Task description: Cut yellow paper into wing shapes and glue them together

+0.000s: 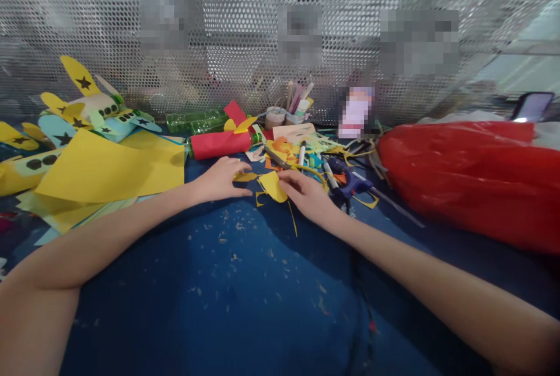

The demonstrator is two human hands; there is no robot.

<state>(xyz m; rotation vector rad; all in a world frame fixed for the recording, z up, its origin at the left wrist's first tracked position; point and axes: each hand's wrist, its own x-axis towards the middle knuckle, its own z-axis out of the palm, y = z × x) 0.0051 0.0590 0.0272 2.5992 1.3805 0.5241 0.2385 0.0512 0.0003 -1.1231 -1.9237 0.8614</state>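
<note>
My left hand (221, 179) rests on the blue table (227, 294), its fingers curled over a small yellow paper scrap (245, 177). My right hand (306, 192) lies beside it, thumb and fingers pinching a larger yellow paper cut-out (272, 185). Thin yellow offcuts trail below that piece. Just behind the hands lies a bottle wrapped in red paper (221, 143) with a yellow fin on it.
Yellow paper sheets (109, 169) and paper-covered bottle planes (94, 110) fill the left. A blue glue gun (347, 180), pens and paper scraps lie behind my right hand. A red plastic bag (472, 171) bulks at the right. A perforated metal screen (262, 43) closes the back.
</note>
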